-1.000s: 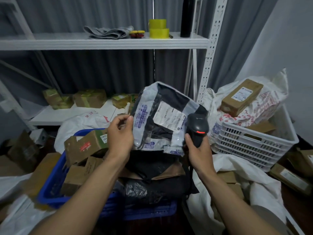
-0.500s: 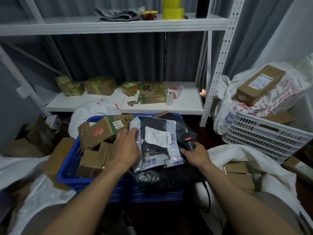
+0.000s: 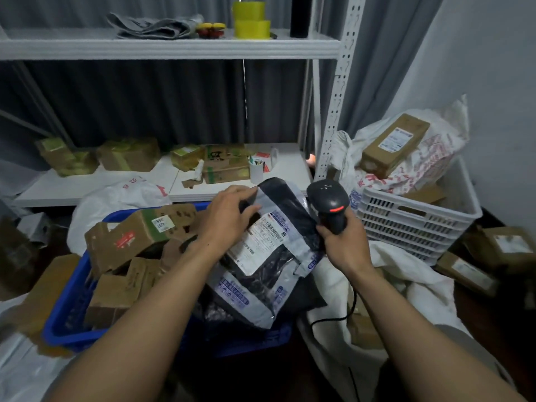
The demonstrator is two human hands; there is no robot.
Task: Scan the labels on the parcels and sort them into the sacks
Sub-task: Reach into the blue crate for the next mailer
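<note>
A grey and black plastic mailer with a white label lies tilted on top of the parcels in the blue crate. My left hand grips its upper left edge, thumb over the label's top. My right hand holds a black barcode scanner by its handle, just right of the mailer, its red light showing. Several brown cardboard parcels fill the crate's left side. A white sack lies open at the right with boxes inside.
A white slotted basket at the right holds a sack and a long cardboard box. White shelves behind carry small boxes, a cup and tape rolls. Loose boxes lie on the floor at both sides. Another white sack sits behind the crate.
The mailer came down from being held up in front of me onto the crate pile, then turned so its label faces up. The scanner moved along at its right side.
</note>
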